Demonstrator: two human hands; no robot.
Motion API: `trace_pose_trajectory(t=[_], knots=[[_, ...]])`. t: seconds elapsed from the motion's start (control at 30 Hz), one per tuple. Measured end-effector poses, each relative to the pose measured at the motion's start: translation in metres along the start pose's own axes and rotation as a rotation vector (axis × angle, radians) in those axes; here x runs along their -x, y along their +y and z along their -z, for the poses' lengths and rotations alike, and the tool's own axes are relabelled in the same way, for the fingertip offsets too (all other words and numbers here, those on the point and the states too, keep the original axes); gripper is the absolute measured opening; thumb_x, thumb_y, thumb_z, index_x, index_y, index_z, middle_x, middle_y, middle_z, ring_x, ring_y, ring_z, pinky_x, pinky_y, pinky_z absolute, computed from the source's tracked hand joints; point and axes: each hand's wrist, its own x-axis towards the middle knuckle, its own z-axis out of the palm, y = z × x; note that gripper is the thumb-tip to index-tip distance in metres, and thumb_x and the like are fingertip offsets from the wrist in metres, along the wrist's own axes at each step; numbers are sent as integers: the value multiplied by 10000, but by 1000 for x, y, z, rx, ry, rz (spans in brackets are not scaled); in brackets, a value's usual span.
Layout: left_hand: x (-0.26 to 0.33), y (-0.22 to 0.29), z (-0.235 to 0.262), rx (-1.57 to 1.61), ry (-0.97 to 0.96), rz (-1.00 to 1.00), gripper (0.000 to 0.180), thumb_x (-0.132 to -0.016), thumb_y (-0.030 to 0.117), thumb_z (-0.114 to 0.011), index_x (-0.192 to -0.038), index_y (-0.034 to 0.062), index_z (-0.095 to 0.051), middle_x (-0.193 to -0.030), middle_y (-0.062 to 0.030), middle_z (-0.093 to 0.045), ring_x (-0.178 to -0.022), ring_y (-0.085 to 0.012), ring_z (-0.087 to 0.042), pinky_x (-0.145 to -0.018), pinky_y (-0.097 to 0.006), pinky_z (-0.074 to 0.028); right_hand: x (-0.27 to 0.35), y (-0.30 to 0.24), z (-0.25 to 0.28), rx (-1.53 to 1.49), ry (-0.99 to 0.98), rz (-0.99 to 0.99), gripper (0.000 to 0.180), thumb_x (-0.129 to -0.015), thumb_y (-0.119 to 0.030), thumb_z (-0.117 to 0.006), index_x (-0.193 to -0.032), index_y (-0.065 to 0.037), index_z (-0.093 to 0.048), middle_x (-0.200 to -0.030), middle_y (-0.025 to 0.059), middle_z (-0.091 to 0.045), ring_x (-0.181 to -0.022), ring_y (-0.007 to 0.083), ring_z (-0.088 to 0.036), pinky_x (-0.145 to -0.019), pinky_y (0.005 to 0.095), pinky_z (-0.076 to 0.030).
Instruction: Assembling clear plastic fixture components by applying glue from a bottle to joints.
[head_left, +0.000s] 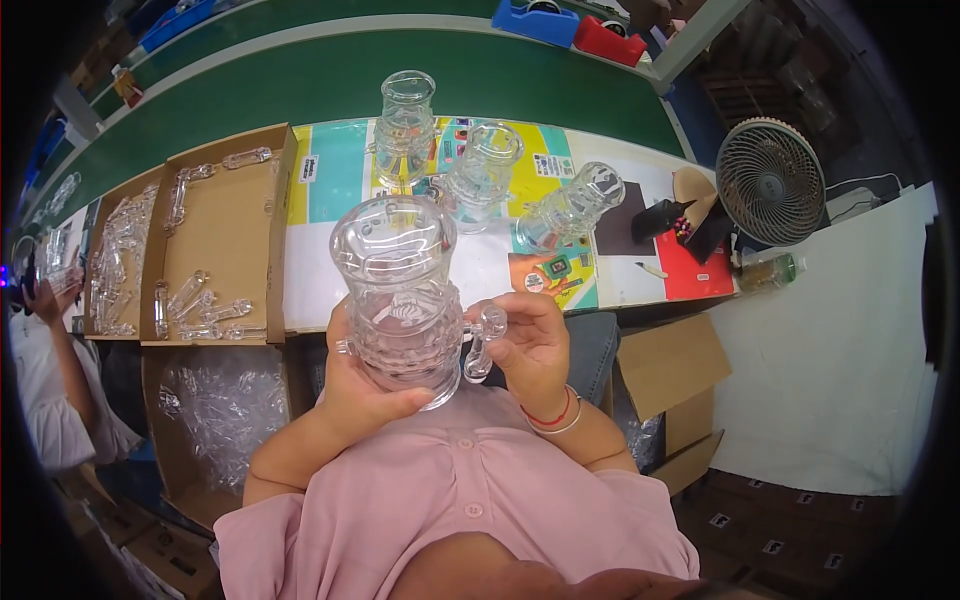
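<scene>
Glass vessel [405, 330], grasped by the left hand [358, 388] beside the counter's [630, 288] near edge.
Right hand [536, 350] pinches a glass side-piece [481, 355]: seemingly a fitting step, calling for careful alignment.

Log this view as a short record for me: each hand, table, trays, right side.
Left hand: gripping a large clear glass vessel
Right hand: thumb and fingertips on a small clear glass piece at the vessel's side
Table: three more glass vessels beyond the held one
Trays: two cardboard trays to the left, holding small glass pieces
Right side: round fan
</scene>
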Motion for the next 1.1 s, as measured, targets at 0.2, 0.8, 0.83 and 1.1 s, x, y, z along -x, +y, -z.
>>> trace_pose_trajectory(t=[0.2,0.8,0.83,1.1], knots=[[-1,-4,-1,-56,16,-9,940,-613,130,-828,-1321,32,-218,-1251,-149,-420,-1169,-232,-459,-975,-380,-399,3,5,1,-8,23,85,401,-756,64,-665,-1109,17,-483,-1049,138,-571,-986,219,-575,-870,325,-449],[-13,-9,-13,-589,-722,-341,834,-537,230,-822,-1274,115,-450,-1058,-147,-543,-942,-332,-555,-752,-398,-468,37,-21,30,-172,-375,-86,477,-953,-306,-377,-1280,36,-321,-1260,310,-403,-1271,394,-328,-1067,527,-192],[-13,-6,-15,-593,-712,-353,834,-537,230,-822,-1274,115,-450,-1058,-147,-543,-942,-332,-555,-752,-398,-468,38,-28,18,-139,-360,16,525,-980,-374,-266,-1230,78,-357,-1157,351,-479,-1238,429,-358,-1040,588,-217],[-38,1,-23,-620,-656,194,836,-620,152,-788,-1325,79,-344,-1272,-125,-453,-1151,-252,-490,-965,-373,-403,26,-33,14,358,-131,-333,433,-971,-296,-308,-1278,-5,-396,-1287,160,-443,-1141,248,-496,-969,388,-415]])
